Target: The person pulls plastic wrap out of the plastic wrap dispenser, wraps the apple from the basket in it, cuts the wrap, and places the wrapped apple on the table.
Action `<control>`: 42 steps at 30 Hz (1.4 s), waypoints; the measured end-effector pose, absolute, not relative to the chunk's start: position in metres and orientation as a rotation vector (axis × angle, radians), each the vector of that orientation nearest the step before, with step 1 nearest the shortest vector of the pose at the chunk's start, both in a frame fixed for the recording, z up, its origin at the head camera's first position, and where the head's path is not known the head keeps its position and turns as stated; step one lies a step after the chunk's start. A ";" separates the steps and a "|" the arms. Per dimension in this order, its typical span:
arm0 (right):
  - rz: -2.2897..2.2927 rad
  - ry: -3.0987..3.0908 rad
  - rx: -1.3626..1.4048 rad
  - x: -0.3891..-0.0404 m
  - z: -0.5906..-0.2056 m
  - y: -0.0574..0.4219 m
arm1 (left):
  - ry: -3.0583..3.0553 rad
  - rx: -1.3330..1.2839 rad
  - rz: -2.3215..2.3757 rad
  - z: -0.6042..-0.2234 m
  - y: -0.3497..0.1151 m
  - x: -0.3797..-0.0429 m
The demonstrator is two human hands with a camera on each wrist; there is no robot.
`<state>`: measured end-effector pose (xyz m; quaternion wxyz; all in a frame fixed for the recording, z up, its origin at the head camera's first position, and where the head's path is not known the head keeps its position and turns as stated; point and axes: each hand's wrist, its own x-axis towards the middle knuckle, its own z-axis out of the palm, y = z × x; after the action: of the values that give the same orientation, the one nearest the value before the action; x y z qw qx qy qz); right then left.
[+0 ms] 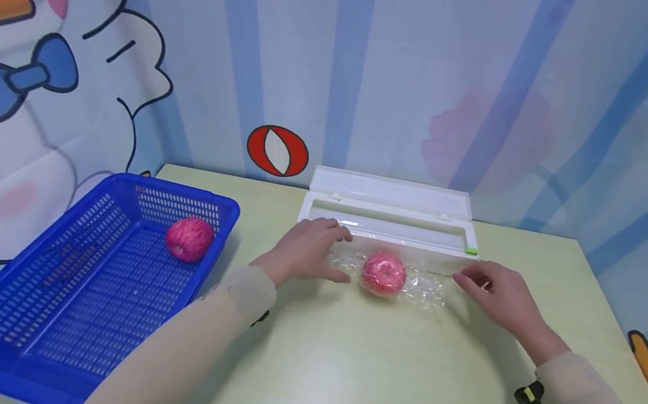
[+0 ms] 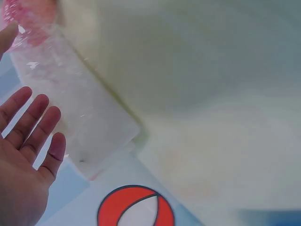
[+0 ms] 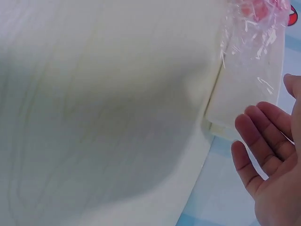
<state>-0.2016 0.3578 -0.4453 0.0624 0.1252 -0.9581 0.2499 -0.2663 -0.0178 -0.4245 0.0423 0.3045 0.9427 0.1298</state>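
Fingers (image 1: 336,233) flank an apple (image 1: 384,273); only the head view shows a basket (image 1: 115,298).

Blue-striped cartoon backdrop (image 1: 399,70) behind pale table (image 1: 369,380)

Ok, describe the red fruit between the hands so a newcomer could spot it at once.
On the pale table, find the open white box at the far edge. On its near side, between the left hand and right hand, is a round red fruit. Clear film covers it, while the other fruit, in the blue basket, shows none.
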 end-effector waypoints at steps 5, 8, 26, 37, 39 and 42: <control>0.815 -2.831 0.302 -0.198 -0.440 0.364 | 2.868 1.004 0.467 -0.407 -0.003 -0.270; 0.867 -2.816 0.225 -0.199 -0.441 0.366 | 2.854 1.056 0.492 -0.398 0.011 -0.272; 1.142 -2.826 0.071 -0.217 -0.459 0.358 | 2.944 1.239 0.350 -0.386 0.129 -0.281; 1.037 -2.795 0.075 -0.225 -0.463 0.353 | 2.977 1.211 0.255 -0.396 0.174 -0.288; 1.023 -2.782 0.095 -0.227 -0.465 0.353 | 2.982 1.186 0.232 -0.397 0.178 -0.288; 1.001 -2.752 0.111 -0.230 -0.467 0.356 | 2.983 1.169 0.212 -0.398 0.187 -0.289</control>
<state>-0.2300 0.3558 -0.4673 0.1055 0.0378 -0.9339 0.3396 -0.2888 0.1868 -0.3983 -0.0347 0.3639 0.9285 0.0659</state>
